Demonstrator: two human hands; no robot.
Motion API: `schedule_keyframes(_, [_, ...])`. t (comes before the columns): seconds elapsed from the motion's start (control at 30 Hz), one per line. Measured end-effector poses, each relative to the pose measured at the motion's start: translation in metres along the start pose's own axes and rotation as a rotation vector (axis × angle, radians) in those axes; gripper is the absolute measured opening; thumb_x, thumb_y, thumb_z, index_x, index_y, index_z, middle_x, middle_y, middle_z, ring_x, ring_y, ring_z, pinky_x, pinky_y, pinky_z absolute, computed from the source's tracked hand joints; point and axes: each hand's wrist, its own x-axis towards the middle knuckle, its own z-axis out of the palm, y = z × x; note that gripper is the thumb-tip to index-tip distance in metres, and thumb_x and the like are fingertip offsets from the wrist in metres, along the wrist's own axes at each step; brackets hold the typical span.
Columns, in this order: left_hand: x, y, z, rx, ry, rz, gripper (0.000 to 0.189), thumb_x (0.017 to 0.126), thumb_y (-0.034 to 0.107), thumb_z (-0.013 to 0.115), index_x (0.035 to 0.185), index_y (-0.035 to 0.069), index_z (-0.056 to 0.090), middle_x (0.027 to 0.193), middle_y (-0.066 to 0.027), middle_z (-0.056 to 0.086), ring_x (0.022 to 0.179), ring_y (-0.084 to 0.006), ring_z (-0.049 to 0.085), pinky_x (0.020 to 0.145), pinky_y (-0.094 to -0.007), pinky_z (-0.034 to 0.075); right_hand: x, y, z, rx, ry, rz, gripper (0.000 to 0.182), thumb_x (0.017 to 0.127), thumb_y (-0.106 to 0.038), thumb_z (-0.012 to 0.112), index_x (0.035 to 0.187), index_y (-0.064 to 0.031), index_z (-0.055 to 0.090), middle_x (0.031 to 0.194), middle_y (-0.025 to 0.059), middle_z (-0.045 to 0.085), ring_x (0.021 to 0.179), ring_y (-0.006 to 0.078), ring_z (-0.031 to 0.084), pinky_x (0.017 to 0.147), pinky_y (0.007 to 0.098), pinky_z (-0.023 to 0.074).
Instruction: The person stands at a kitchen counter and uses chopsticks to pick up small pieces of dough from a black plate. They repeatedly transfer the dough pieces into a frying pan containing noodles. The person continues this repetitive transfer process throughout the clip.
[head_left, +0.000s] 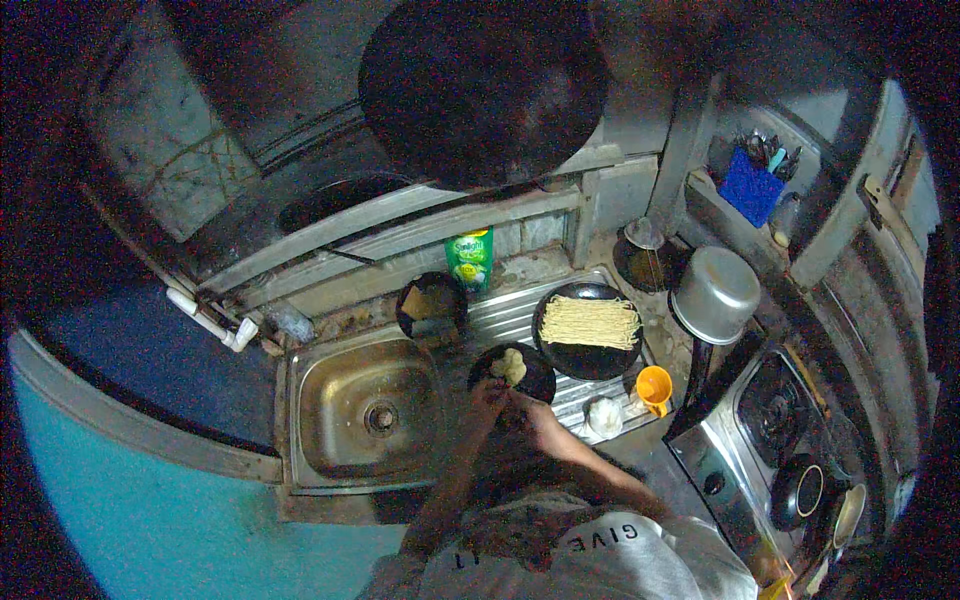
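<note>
Close together at the near rim of a small dark plate (538, 382) are my left hand (491, 399) and my right hand (529, 411). Pale, lumpy pieces of food (510, 366) show just beyond my fingertips, over that plate. Shadow and blur hide my fingers, so whether they grip anything is unclear. Right of the hands, a rectangular block of pale noodles (591, 322) rests on a larger black plate (589, 365). A white bundle (602, 418), perhaps a plastic bag, sits on the ribbed steel drainboard (502, 306) near an orange plastic mug (654, 386).
Left of my hands is a steel sink (337, 405). Behind it stand a dark bowl (433, 306) and a green Sunlight pouch (470, 259). An upturned metal pot (718, 294), a gas stove (720, 457) and a blue utensil holder (750, 186) are at right.
</note>
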Motion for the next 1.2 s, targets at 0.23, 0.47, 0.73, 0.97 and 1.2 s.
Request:
schedule_keyframes(0.23, [-0.003,0.077,0.003,0.386,-0.068,-0.101,0.033,0.076,0.021,0.07,0.101,0.003,0.06,0.096,-0.0098,0.064,0.085,-0.0223,0.063,0.074,-0.0309,0.049,0.017,0.008,-0.025,-0.054,0.05,-0.131,0.018,0.088,-0.016,0.053,0.101,-0.007,0.061,0.073,-0.0011,0.057,0.064,0.0096,0.053,0.056,0.0232,0.0415])
schedule_keyframes(0.47, [0.003,0.149,0.02,0.499,-0.282,-0.19,0.039,0.08,0.041,0.062,0.097,0.006,0.063,0.09,-0.0112,0.066,0.082,-0.0261,0.064,0.076,-0.0355,0.048,0.017,-0.021,-0.019,0.055,0.083,-0.139,0.013,0.087,-0.014,0.055,0.097,-0.0093,0.061,0.075,-0.0013,0.059,0.064,0.0087,0.054,0.056,0.0228,0.0423])
schedule_keyframes(0.73, [0.0,0.094,0.02,0.703,-0.094,-0.043,0.042,0.079,0.046,0.061,0.099,0.009,0.062,0.09,-0.0128,0.065,0.084,-0.0286,0.063,0.075,-0.0372,0.048,0.057,-0.017,-0.057,-0.065,0.05,-0.115,0.011,0.087,-0.021,0.057,0.09,-0.0106,0.058,0.084,-0.0009,0.062,0.071,0.0092,0.057,0.067,0.0275,0.0466])
schedule_keyframes(0.97, [-0.006,0.102,0.015,0.547,-0.096,0.153,0.038,0.078,0.044,0.061,0.096,0.01,0.062,0.089,-0.014,0.065,0.083,-0.0323,0.062,0.072,-0.0394,0.049,0.045,-0.023,-0.045,0.008,0.012,-0.137,0.019,0.091,-0.028,0.05,0.092,-0.0103,0.056,0.072,-0.002,0.057,0.064,0.0096,0.053,0.064,0.028,0.0447])
schedule_keyframes(1.2, [-0.01,0.12,0.024,0.813,-0.219,0.151,0.034,0.081,0.041,0.054,0.091,0.01,0.061,0.081,-0.0161,0.063,0.075,-0.0355,0.061,0.066,-0.0425,0.048,0.06,-0.013,-0.056,-0.156,0.185,-0.108,0.02,0.091,-0.015,0.044,0.101,-0.005,0.058,0.084,0.0049,0.063,0.077,0.0146,0.059,0.069,0.026,0.0461])
